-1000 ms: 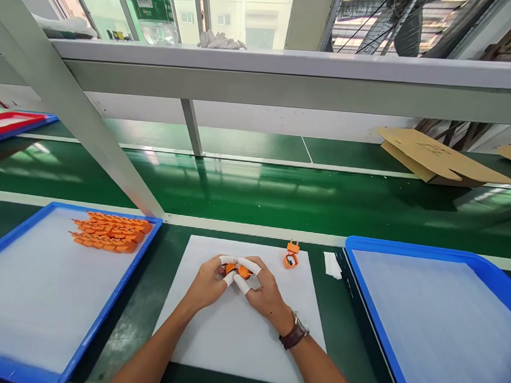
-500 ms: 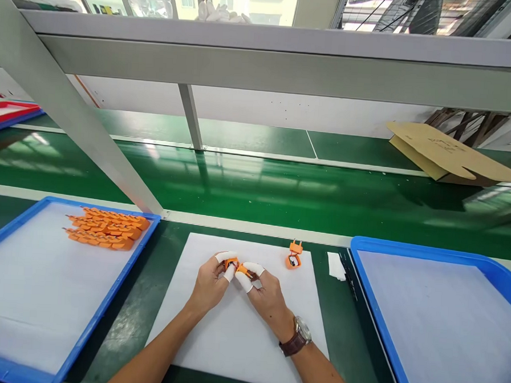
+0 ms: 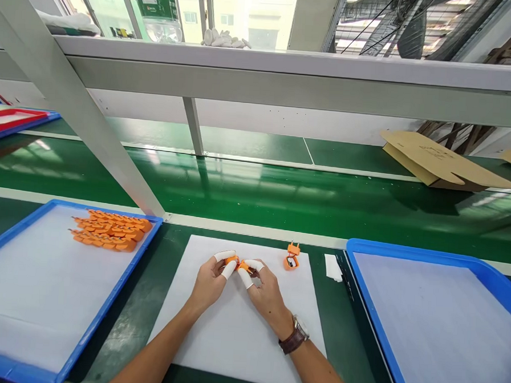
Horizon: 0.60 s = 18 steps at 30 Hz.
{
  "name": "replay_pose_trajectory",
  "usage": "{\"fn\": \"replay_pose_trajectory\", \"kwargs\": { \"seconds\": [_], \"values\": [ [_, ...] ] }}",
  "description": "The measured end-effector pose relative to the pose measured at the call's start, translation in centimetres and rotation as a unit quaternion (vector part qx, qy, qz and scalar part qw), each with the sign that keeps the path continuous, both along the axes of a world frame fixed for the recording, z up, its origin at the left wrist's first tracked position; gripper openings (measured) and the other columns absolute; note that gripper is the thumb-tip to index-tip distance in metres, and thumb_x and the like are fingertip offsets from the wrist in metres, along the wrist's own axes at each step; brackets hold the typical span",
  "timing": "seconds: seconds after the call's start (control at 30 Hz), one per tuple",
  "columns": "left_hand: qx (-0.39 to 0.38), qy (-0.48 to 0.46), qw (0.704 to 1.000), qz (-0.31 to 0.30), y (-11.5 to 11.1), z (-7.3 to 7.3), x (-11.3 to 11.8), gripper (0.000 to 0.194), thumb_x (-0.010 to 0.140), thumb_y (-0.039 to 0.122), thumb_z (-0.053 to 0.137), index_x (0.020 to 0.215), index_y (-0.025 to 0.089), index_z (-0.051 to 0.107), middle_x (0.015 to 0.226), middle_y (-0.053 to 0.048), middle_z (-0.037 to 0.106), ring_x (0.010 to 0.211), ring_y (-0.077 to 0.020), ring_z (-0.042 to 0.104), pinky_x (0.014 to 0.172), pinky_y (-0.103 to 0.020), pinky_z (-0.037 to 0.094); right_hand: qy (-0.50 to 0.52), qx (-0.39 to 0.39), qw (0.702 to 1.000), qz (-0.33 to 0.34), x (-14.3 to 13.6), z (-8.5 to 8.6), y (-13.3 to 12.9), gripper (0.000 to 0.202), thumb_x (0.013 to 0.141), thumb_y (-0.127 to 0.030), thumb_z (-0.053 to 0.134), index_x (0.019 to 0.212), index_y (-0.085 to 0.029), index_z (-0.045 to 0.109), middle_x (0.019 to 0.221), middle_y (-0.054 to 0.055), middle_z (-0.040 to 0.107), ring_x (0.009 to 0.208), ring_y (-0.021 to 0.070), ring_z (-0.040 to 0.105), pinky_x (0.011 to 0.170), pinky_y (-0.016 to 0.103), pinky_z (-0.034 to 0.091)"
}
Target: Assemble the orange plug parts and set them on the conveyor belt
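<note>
My left hand (image 3: 209,279) pinches a small orange plastic part (image 3: 231,260) between thumb and finger, over the sheet of white paper (image 3: 235,333). My right hand (image 3: 268,292) is closed on another orange plastic part (image 3: 245,267), with something dark at its side. The two parts meet or nearly meet between my fingertips; whether they are joined I cannot tell. White finger covers sit on my thumbs and forefingers. Near the paper's top right corner lies an orange two-pronged piece (image 3: 293,249), touching or close to a rounded orange piece (image 3: 290,263) with a dark and white inside.
On the left, a blue-rimmed tray (image 3: 103,315) holds rows of orange pieces (image 3: 112,230). Another blue tray (image 3: 373,312) stands on the right, beside a white scrap (image 3: 333,267) and dark thin tools (image 3: 348,276). A metal post (image 3: 108,144) slants down behind the left tray. Cardboard (image 3: 441,158) lies farther back.
The head view has tilted up slightly, so the background sits lower. Both hands stay together over the paper, with the orange parts turned a little between the fingers.
</note>
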<state>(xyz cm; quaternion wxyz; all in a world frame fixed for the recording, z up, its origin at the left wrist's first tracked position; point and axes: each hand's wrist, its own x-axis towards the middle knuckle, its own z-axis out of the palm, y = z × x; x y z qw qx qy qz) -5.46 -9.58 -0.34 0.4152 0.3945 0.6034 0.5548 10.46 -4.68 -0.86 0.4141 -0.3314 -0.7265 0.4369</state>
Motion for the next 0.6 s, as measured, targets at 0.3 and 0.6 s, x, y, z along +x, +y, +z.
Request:
{"fn": "replay_pose_trajectory", "kwargs": {
  "seconds": [0.3, 0.6],
  "values": [
    [0.022, 0.058, 0.998, 0.018, -0.3, -1.2, 0.5, 0.024, 0.091, 0.035, 0.063, 0.108, 0.018, 0.066, 0.126, -0.012, 0.067, 0.11, -0.0234, 0.069, 0.097, -0.042, 0.058, -0.017, 0.022, 1.0, -0.003, 0.0, 0.3, -0.2, 0.021, 0.097, -0.025, 0.054, 0.118, -0.024, 0.06, 0.1, 0.006, 0.066, 0.08, 0.0188, 0.061, 0.073, 0.035, 0.055],
    [0.058, 0.072, 0.991, -0.096, -0.5, -1.2, 0.1, 0.044, 0.089, 0.03, 0.065, 0.132, 0.026, 0.058, 0.146, -0.008, 0.054, 0.125, -0.0245, 0.062, 0.107, -0.045, 0.053, -0.036, -0.001, 0.998, -0.06, 0.6, 0.1, 0.9, 0.018, 0.094, -0.025, 0.056, 0.111, -0.023, 0.064, 0.095, 0.005, 0.067, 0.073, 0.0179, 0.061, 0.064, 0.032, 0.053]
  ]
}}
